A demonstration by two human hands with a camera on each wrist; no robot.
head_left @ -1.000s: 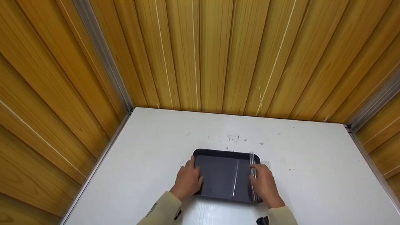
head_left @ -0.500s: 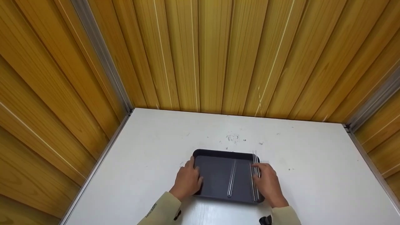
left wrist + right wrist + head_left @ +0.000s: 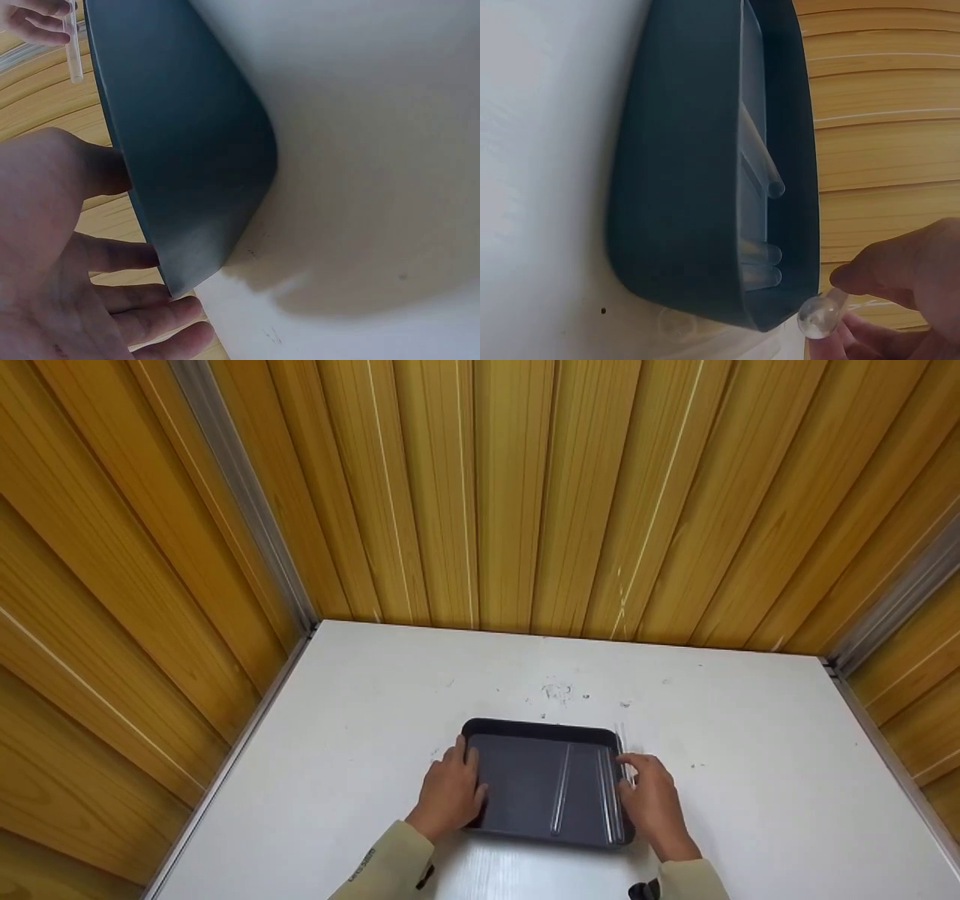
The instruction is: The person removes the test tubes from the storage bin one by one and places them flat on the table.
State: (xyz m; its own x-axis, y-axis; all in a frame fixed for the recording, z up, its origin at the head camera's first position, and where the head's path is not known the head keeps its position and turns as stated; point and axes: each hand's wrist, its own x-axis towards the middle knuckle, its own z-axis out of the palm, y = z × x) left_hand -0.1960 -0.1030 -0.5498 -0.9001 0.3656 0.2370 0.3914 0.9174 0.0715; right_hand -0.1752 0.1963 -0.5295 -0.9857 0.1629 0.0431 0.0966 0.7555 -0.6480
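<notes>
A dark grey rectangular tray (image 3: 517,780) sits on the white table. My left hand (image 3: 450,790) grips its left rim; in the left wrist view the thumb reaches over the rim, and some fingers (image 3: 154,321) lie along the outside. Inside the tray one clear test tube (image 3: 560,791) lies right of the middle, slightly slanted. Two more clear test tubes (image 3: 609,802) lie side by side near the right wall. My right hand (image 3: 651,799) pinches another clear test tube (image 3: 819,319) between thumb and fingers, just outside the right rim. Its rounded end faces the right wrist camera.
The white table (image 3: 360,720) extends around the tray, with small dark marks (image 3: 556,691) behind it. Yellow wood-look panels (image 3: 510,510) wall the back and sides, with metal posts (image 3: 247,495) at the corners.
My right hand has moved right, from over the tray's right side to outside its rim with a test tube. The slanted test tube has shifted slightly. My left hand stays on the tray.
</notes>
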